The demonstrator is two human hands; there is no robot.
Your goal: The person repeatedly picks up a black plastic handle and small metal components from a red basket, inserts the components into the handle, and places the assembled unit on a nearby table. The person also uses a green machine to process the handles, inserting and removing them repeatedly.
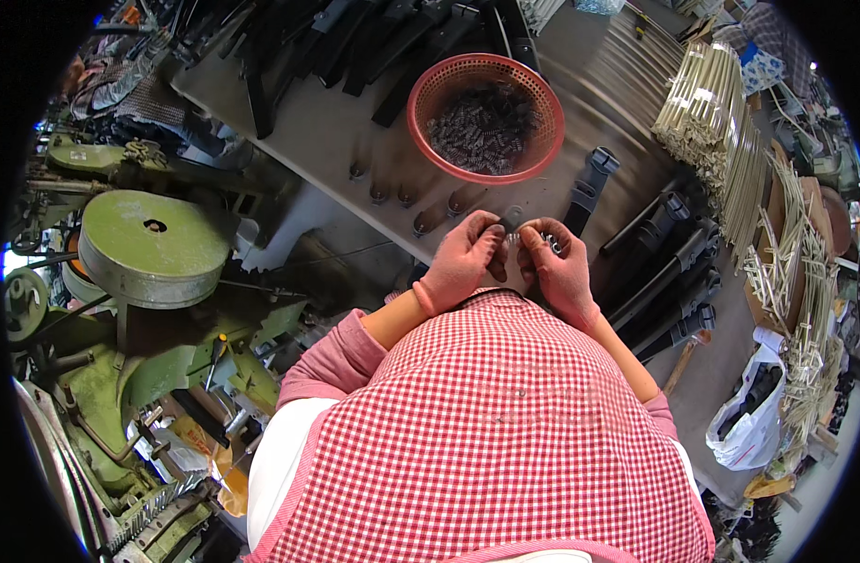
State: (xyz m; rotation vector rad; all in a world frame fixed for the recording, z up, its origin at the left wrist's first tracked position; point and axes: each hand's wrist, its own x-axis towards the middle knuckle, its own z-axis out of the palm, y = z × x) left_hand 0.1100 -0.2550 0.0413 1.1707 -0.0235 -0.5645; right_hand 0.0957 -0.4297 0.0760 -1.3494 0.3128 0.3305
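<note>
Close in front of my apron, both hands in pinkish gloves meet at the table edge. My left hand pinches the rounded end of a dark strap, which looks like a belt end. Curled just beside it, my right hand has a small shiny metal buckle among its fingers. The fingertips hide where strap and buckle meet, so I cannot tell whether they are joined. Beyond my hands, a red perforated basket holds a heap of small metal buckles.
A black belt with a buckle lies right of the basket, and several more belts lie farther right. Black straps cover the far left table. Green machinery stands at left; bundled pale strips and a white bag are at right.
</note>
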